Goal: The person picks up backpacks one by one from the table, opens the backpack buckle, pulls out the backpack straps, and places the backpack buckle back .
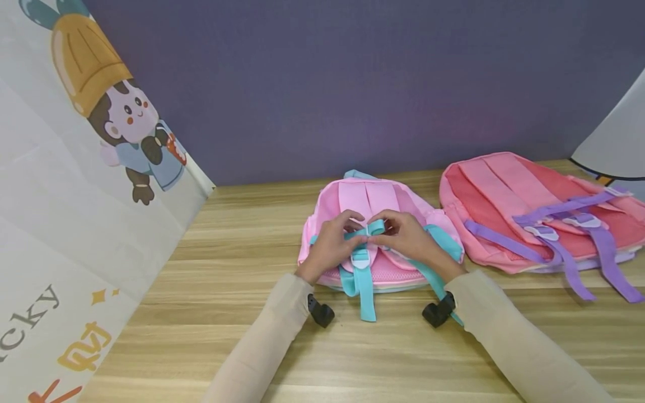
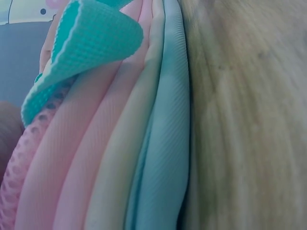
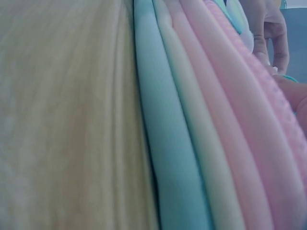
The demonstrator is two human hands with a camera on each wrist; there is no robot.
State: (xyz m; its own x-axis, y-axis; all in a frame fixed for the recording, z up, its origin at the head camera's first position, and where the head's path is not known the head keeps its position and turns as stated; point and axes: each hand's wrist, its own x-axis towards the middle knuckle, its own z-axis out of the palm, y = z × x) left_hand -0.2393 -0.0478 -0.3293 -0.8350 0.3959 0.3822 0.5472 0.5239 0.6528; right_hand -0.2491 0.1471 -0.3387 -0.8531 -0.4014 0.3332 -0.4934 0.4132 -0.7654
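A small pink backpack [image 1: 335, 196] lies on the table with its straps side up. Above its middle, my left hand [image 1: 327, 243] pinches a teal webbing strap [image 1: 376, 226] beside a small white buckle, mostly hidden by the fingers. From the other side my right hand [image 1: 408, 238] pinches the same strap, which makes a loop between the hands. Below them sits another white buckle [image 1: 360, 261], with a teal strap end [image 1: 367, 299] hanging toward the table's front. In the left wrist view, a teal strap [image 2: 96, 36] curls over the bag's layered pink, cream and blue edge.
A coral backpack [image 1: 458, 184] with purple straps [image 1: 612, 263] lies just right of the pink one. Behind stands a dark purple-blue partition [image 1: 353, 84]. A white sheet with a cartoon figure [image 1: 136, 129] borders the wooden table [image 1: 211, 313] on the left.
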